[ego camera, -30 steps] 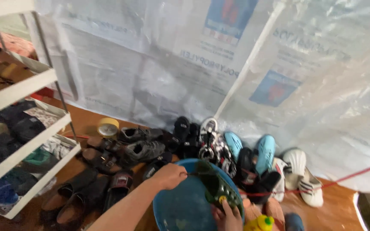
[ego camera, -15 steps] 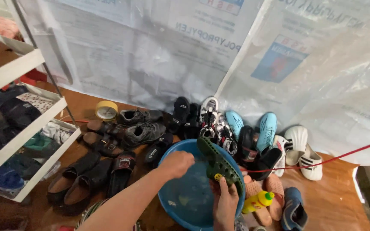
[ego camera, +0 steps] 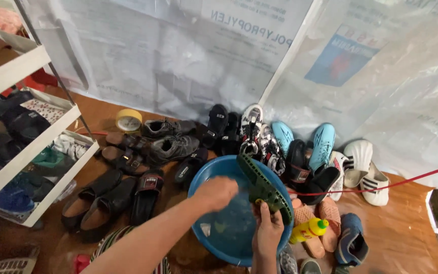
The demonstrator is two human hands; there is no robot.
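So the right hand [ego camera: 268, 229] comes up from the bottom edge, fingers wrapped round the heel end of a dark green perforated clog [ego camera: 262, 185], holding it tilted on edge over the blue plastic basin [ego camera: 205, 242]. The left hand [ego camera: 217, 193] reaches in across the basin from the lower left, forearm stretched out, fingers curled into a loose fist just beside the clog; can't tell if it's gripping anything. A yellow bottle with a green cap [ego camera: 307, 229] lies right of the basin, with a yellow tape roll [ego camera: 128, 120] well back by the white shoe rack [ego camera: 36, 144].
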